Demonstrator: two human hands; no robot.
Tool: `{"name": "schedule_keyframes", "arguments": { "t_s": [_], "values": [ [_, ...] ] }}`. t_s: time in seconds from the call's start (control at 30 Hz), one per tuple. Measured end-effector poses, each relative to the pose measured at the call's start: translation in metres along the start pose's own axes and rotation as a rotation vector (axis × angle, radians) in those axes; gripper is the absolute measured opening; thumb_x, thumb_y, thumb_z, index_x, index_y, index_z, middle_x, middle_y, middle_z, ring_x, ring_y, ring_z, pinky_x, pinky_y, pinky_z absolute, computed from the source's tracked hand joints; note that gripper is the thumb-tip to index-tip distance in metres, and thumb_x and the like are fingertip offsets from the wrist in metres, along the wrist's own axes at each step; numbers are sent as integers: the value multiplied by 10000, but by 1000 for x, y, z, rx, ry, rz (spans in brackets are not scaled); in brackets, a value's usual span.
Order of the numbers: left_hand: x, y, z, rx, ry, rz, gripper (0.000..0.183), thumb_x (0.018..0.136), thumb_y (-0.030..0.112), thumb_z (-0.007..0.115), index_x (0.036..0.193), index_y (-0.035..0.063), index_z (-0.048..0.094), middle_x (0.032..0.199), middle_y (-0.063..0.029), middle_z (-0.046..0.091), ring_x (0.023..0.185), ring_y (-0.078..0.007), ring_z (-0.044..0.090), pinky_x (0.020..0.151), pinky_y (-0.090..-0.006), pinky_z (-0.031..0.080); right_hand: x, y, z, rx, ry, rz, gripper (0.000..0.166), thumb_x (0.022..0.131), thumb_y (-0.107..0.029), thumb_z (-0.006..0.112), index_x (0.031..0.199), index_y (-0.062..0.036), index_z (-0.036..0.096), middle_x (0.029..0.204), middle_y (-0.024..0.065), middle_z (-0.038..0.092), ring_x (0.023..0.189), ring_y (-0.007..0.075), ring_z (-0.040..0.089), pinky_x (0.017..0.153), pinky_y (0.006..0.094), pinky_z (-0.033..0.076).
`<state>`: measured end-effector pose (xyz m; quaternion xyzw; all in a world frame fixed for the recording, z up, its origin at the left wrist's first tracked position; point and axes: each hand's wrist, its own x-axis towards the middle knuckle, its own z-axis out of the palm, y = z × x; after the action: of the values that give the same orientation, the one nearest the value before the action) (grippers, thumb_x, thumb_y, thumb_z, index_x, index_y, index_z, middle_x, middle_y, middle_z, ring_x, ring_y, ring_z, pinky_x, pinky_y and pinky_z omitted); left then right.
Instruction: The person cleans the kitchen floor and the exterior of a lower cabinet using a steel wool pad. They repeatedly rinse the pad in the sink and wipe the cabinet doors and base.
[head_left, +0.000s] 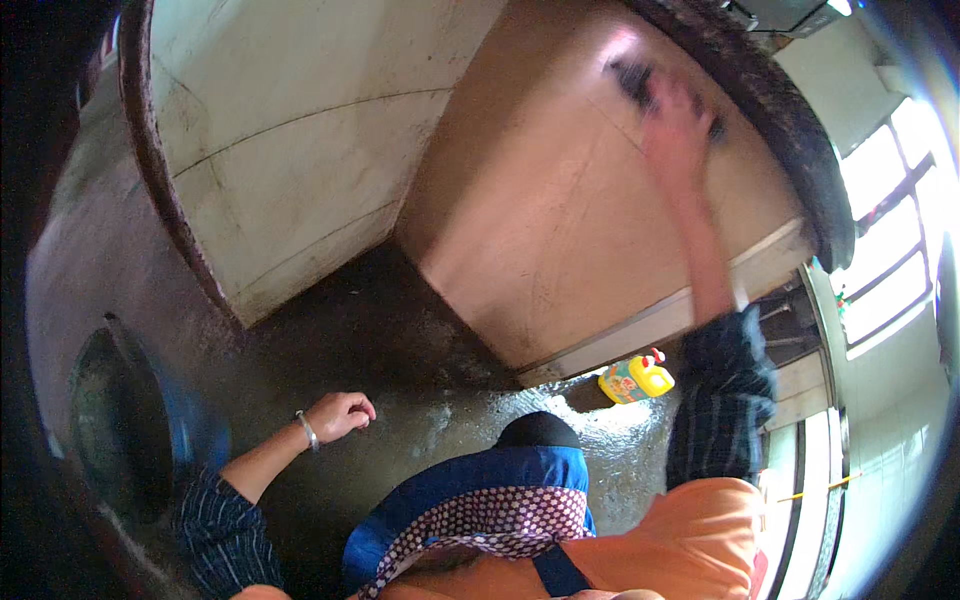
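Observation:
My right hand is raised against the beige wall panel, close under the dark counter edge. It grips a dark cloth or scrubbing pad; motion blur hides which. Lower down, my left hand hangs over the wet floor with its fingers curled in and nothing visible in them. A metal bracelet circles that wrist. On the floor at the foot of the panel is a yellow jug with a red pump top and a printed label.
A paler wall panel meets the beige one at a corner above the dark wet floor. The rough dark counter edge curves overhead. At left is a blue tub with a dark interior. A barred window glares at right.

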<state>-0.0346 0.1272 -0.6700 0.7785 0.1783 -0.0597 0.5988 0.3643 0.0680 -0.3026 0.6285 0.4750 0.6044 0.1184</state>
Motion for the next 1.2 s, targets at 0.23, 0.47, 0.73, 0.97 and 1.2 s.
{"name": "schedule_keyframes", "arguments": {
  "t_s": [0.23, 0.47, 0.73, 0.97, 1.2],
  "values": [
    [23, -2, 14, -47, -63, 44, 144, 783, 119, 517, 873, 36, 592, 785, -53, 624, 737, -142, 595, 680, -275, 467, 48, 1, 19, 106, 122, -79, 182, 776, -145, 541, 936, -70, 586, 1151, 16, 483, 1097, 188, 442, 877, 453, 344],
    [26, -24, 11, -99, -86, -56, 144, 803, 114, 519, 898, 16, 563, 814, -35, 600, 750, -107, 565, 696, -248, 457, -66, 5, -17, 205, 130, 101, 203, 721, -54, 563, 916, -9, 595, 1129, 46, 511, 1167, 228, 396, 939, 472, 305],
    [24, -64, 14, -208, -47, -110, 149, 778, 107, 523, 887, 16, 568, 792, -43, 608, 731, -117, 577, 673, -258, 467, 131, -30, 73, -129, 34, -179, 172, 754, -110, 508, 862, -42, 623, 1222, 17, 460, 1160, 212, 384, 942, 447, 307],
    [19, -68, 15, -192, 44, -108, 156, 774, 126, 529, 892, 39, 581, 782, -50, 621, 726, -130, 591, 658, -268, 468, 5, -219, 149, 405, -150, -193, 379, 787, -101, 441, 1159, -37, 470, 1354, 140, 280, 1230, 387, 254, 847, 439, 450],
    [-12, -71, 11, -66, 40, -71, 160, 764, 146, 524, 885, 63, 586, 764, -67, 622, 725, -170, 597, 669, -298, 464, -239, -283, 104, 679, -768, -738, 353, 709, -95, 511, 1059, -70, 552, 1193, 139, 459, 1145, 329, 400, 947, 436, 335]
  ]
}}
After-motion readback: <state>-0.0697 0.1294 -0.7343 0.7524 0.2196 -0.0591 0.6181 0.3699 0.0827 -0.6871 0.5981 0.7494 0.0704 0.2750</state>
